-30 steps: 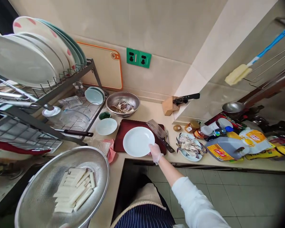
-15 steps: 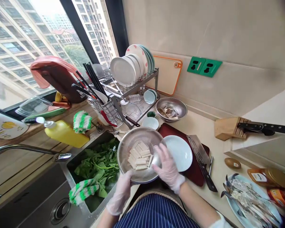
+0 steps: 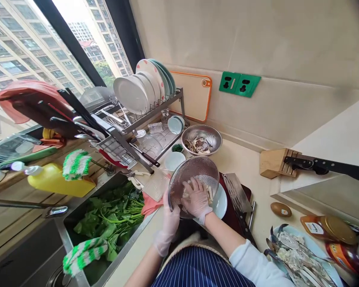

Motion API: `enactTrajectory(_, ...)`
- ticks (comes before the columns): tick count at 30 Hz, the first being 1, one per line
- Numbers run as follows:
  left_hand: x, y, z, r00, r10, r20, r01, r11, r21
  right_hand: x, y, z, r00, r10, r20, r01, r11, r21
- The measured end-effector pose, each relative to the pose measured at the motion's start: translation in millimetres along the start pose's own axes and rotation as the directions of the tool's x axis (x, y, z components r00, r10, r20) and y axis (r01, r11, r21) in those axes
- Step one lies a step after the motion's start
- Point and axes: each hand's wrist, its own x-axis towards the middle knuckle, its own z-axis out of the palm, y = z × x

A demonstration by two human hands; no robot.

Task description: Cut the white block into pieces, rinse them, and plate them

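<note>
A metal strainer [image 3: 178,181] is tilted above the counter, with my gloved left hand [image 3: 170,217] gripping its left rim. Inside it, my gloved right hand [image 3: 196,198] lies with spread fingers over pale strips [image 3: 210,193], hiding most of them. Partly behind the strainer is a white plate [image 3: 221,204], resting on a dark red cutting board [image 3: 231,220]. A cleaver [image 3: 237,191] lies on the board's right side.
Leafy greens [image 3: 107,221] fill the sink at left. A dish rack [image 3: 182,99], a steel bowl [image 3: 217,139] and a small white bowl [image 3: 174,160] stand beyond. At right are a knife block [image 3: 275,162], an egg [image 3: 280,209], jars [image 3: 329,229] and a crab plate [image 3: 317,249].
The strainer has moved right and tilted, now covering much of the white plate. My right hand has gone from its right edge onto the strips. The camera view has shifted right.
</note>
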Motion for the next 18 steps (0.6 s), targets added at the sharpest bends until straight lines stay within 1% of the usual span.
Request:
enactTrajectory(3,-1.4,5.9,7.9,0.995,0.087,0.049,-0.091,0.991,0.097,-4.1,17.9,4.4,0.999,0.033,0.001,-0.033,0.999,-0.017)
enactTrajectory(6,-3.1,10.2,10.9,0.98,0.172,0.101,-0.187,0.969,0.162,-5.9,31.1,8.3,0.998,0.061,0.026,-0.061,0.998,-0.006)
enactTrajectory(11,-0.2,13.3,14.0,0.933,0.331,0.14,-0.359,0.881,0.308,-9.0,47.8,14.5,0.998,0.051,0.025,-0.051,0.999,0.01)
enactTrajectory(13,1.4,17.0,14.7,0.914,0.376,0.152,-0.406,0.849,0.339,-11.6,54.2,17.4,0.999,0.039,0.02,-0.039,0.999,0.006)
enactTrajectory(15,2.5,23.2,13.9,0.908,0.389,0.151,-0.418,0.84,0.347,-15.6,61.3,18.2,1.0,0.016,0.015,-0.016,1.0,0.013)
enactTrajectory(16,2.9,26.8,12.5,0.916,0.376,0.14,-0.401,0.851,0.34,-18.0,65.5,17.0,1.0,-0.007,0.006,0.006,1.0,0.028)
enactTrajectory(18,3.1,33.1,8.1,0.954,0.289,0.076,-0.299,0.91,0.287,-24.1,75.9,11.0,0.998,-0.048,-0.051,0.052,0.995,0.084)
